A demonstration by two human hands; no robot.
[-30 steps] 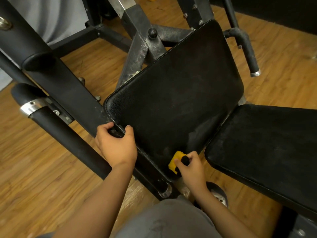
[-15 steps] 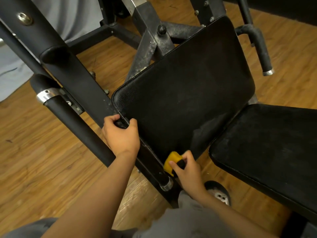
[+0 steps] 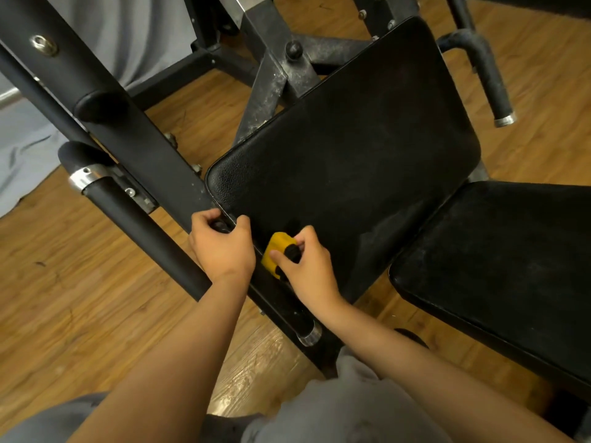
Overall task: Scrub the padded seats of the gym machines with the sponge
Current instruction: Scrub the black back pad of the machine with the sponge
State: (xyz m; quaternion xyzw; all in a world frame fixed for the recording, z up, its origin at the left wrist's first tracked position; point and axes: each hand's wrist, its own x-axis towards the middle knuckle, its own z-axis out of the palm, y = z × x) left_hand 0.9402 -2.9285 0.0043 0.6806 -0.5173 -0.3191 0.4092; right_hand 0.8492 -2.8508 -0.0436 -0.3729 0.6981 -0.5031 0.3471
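Note:
A large black padded backrest [image 3: 351, 148] tilts across the middle of the view, with a black padded seat [image 3: 499, 270] to its right. My right hand [image 3: 307, 270] pinches a yellow sponge with a black scrub side [image 3: 277, 252] against the backrest's lower left edge. My left hand [image 3: 220, 247] grips that same edge of the pad, thumb on top and fingers curled round the rim, just left of the sponge.
A black steel frame beam [image 3: 128, 123] runs diagonally on the left, with a padded roller bar [image 3: 150, 238] below it. A foam-covered handle [image 3: 489, 81] sticks out at the upper right. Wooden floor [image 3: 64, 298] lies all around; grey cloth [image 3: 25, 139] is at the far left.
My right hand has slid the sponge up along the backrest's lower edge, closer to my left hand. My left hand keeps its grip on the pad's rim.

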